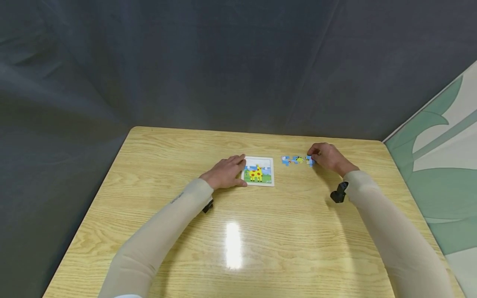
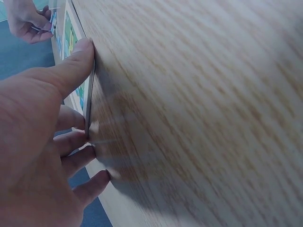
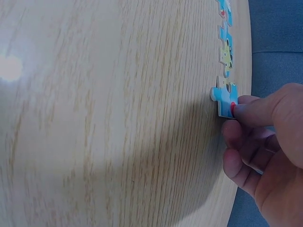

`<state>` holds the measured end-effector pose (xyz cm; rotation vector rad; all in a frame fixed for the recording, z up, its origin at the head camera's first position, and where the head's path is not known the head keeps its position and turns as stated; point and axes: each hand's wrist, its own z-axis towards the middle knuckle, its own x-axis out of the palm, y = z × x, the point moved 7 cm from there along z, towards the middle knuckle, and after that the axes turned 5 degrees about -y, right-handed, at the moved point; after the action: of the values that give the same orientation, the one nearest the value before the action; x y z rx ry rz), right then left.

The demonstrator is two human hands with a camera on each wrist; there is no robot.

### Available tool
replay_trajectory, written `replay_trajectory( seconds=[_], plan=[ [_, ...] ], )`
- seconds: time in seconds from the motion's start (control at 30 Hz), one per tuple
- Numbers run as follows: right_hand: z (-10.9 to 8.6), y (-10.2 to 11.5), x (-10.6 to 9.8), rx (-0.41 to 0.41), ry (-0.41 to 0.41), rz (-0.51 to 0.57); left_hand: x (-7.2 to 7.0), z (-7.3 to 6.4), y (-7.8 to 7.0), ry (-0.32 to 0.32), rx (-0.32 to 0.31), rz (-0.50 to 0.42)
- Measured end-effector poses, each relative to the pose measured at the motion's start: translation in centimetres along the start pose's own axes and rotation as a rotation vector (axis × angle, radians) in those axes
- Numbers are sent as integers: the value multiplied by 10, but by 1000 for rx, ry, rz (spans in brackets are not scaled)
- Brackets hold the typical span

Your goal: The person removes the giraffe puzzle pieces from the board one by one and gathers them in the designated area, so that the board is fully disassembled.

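Note:
A white-framed puzzle tray [image 1: 272, 173] lies on the table, its lower part showing a yellow giraffe with red spots and its top strip bare white. My left hand [image 1: 225, 172] rests along the tray's left edge, thumb near the lower corner and fingers spread toward the upper one. To the right of the tray, my right hand [image 1: 329, 158] pinches a blue puzzle piece [image 3: 226, 98] with a red spot, thumb on its face. Two other loose pieces lie in a row beside it: one with a yellow giraffe head [image 1: 298, 159] and one blue and white [image 1: 285, 160].
The wooden table [image 1: 283, 244] has a dark curtain [image 1: 238, 70] behind its far edge. A green and white patterned panel [image 1: 436, 165] stands along the right side. Black wrist cameras sit at both cuffs.

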<state>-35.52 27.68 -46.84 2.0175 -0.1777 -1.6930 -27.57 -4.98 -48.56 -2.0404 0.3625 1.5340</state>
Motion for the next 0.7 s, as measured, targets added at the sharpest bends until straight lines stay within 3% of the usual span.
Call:
replay_trajectory(
  seconds=[0.37,0.7],
  plan=[
    [-2,3,0,-4,-23,-21,2,1,2,7,3,-7],
    [0,13,5,-28,-56,22,3,2,3,12,-5,-7]
  ],
)
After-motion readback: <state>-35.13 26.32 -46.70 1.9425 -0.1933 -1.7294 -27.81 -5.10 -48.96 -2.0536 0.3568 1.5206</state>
